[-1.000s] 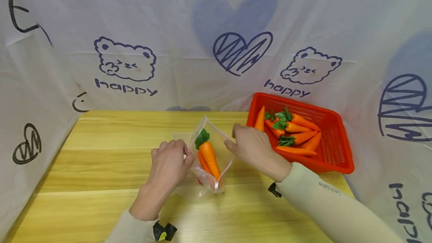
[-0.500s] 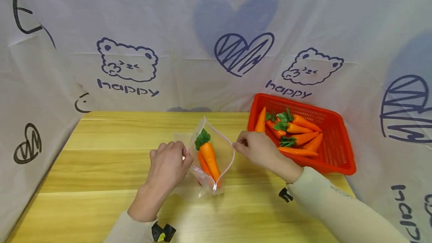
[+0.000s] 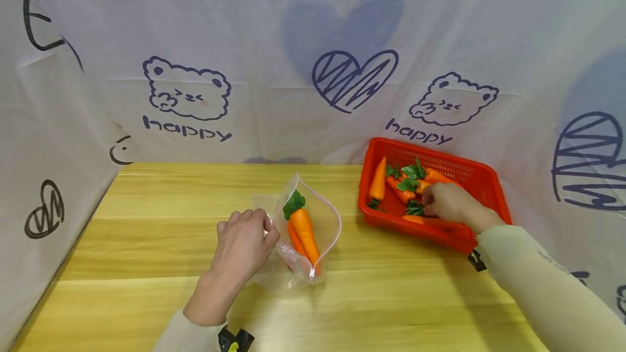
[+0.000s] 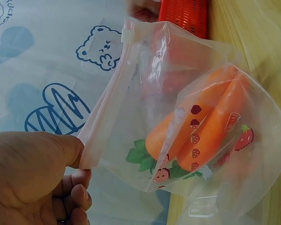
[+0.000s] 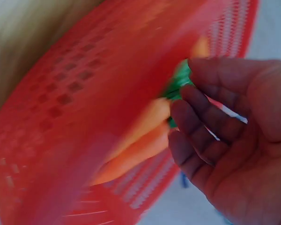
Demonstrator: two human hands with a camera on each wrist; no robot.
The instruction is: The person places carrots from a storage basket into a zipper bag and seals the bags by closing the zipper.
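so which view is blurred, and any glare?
Right wrist view: motion-smeared, the red basket streaks though the right hand stays fairly sharp. Left wrist view: sharp, with glare patches on the zip bag. Head view: evenly lit, wide-angle bowing at the edges.

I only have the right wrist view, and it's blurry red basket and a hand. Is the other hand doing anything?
Observer: Yes. The left hand pinches the rim of a clear zip bag and holds its mouth open on the table.
Operator: Anything inside the bag?
Observer: Orange carrots with green tops; two show through the plastic in the left wrist view.
Operator: Where is the basket relative to it?
Observer: The red basket sits to the bag's right, apart from it, with the right hand inside among more carrots.
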